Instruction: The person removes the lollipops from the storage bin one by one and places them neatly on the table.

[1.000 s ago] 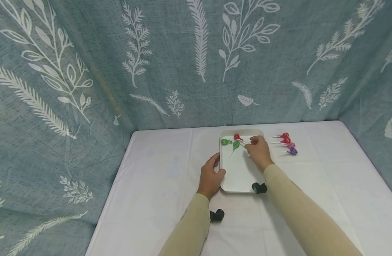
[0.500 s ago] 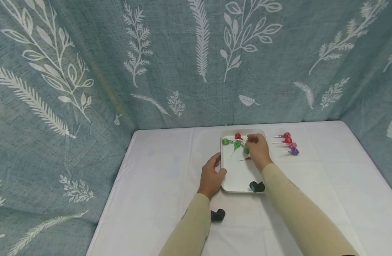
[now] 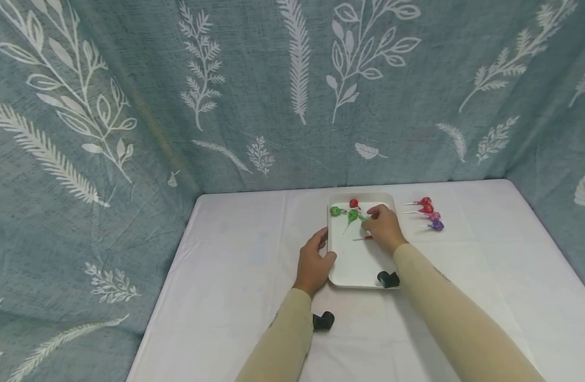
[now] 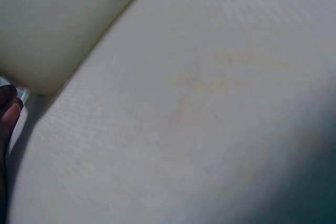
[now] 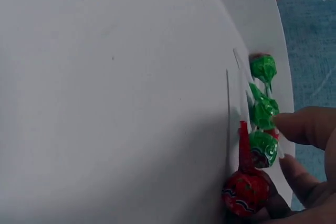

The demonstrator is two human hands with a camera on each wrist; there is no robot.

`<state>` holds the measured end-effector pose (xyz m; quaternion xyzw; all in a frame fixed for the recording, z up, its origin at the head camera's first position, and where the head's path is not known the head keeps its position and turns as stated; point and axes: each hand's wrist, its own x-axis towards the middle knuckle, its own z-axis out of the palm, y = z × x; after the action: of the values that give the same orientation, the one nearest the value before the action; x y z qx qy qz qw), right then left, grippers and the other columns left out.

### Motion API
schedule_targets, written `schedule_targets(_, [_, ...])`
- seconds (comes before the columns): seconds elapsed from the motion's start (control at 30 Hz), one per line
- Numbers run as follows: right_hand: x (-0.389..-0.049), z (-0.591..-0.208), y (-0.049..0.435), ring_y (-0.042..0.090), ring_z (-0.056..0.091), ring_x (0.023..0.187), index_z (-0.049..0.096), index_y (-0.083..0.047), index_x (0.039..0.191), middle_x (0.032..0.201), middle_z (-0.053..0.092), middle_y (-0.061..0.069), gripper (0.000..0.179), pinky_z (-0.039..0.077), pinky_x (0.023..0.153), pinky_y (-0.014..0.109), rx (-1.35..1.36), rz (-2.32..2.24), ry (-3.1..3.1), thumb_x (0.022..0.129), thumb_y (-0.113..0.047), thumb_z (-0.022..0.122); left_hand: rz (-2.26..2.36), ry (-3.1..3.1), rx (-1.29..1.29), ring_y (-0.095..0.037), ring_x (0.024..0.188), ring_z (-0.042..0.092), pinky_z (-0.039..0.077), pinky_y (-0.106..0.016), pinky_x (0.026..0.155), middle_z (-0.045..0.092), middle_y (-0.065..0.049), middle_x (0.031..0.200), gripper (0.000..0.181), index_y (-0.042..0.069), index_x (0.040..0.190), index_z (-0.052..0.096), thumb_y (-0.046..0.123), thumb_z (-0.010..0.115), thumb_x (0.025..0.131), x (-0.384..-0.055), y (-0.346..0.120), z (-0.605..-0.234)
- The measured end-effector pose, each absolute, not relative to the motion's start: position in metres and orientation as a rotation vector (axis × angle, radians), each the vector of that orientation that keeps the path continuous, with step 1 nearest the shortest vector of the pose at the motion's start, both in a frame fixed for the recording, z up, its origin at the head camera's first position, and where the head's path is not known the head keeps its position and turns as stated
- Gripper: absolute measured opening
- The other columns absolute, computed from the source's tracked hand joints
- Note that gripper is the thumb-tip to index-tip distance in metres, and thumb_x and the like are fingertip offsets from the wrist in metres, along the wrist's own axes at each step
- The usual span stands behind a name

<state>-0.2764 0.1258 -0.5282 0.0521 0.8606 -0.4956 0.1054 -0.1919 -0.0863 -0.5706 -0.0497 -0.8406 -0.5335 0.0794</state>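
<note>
My left hand holds the left rim of a white tray, thumb over the edge and fingers along the outer side. In the left wrist view only its fingertips show, by the tray wall. My right hand is over the tray's far half, thumb and forefinger parted at the lollipops. In the right wrist view a green lollipop lies right by these fingers, with another green lollipop beside it. A red lollipop lies below, partly behind my fingers. A further red lollipop lies near the far rim.
Right of the tray, several lollipops lie in a column on the white tablecloth, from a red lollipop down to a purple lollipop. A patterned blue-green curtain hangs behind the table. Black camera mounts stick out at both wrists.
The right hand has let go of a white lollipop stick; a green and a red lollipop came into view beneath it. It has since dipped slightly, partly covering them. The left hand stays put.
</note>
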Motion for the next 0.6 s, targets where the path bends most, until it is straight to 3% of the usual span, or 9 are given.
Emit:
schedule_targets(0.37, [-0.2751, -0.5329, 0.1257, 0.04, 0.058, 0.124, 0.054, 0.005, 0.142, 0.133, 0.06, 0.024, 0.044, 0.051, 0.108, 0.053, 0.193, -1.459, 2.496, 0.102, -0.009, 0.064, -1.588, -2.498, -0.177, -0.021, 0.141, 0.058, 0.049, -0.033, 0.115, 0.066, -0.011, 0.147, 0.063, 0.001, 0.153, 0.059, -0.001, 0.062, 0.09, -0.1912, -0.0866, -0.5703])
schedule_targets(0.6, [-0.2729, -0.528, 0.1273, 0.036, 0.062, 0.115, 0.051, 0.003, 0.146, 0.132, 0.059, 0.023, 0.045, 0.057, 0.091, 0.045, 0.243, -1.547, 2.494, 0.105, -0.013, 0.063, -1.58, -2.513, -0.159, -0.021, 0.141, 0.058, 0.049, -0.034, 0.115, 0.066, -0.011, 0.147, 0.063, 0.001, 0.153, 0.059, -0.001, 0.063, 0.09, -0.1905, -0.087, -0.5707])
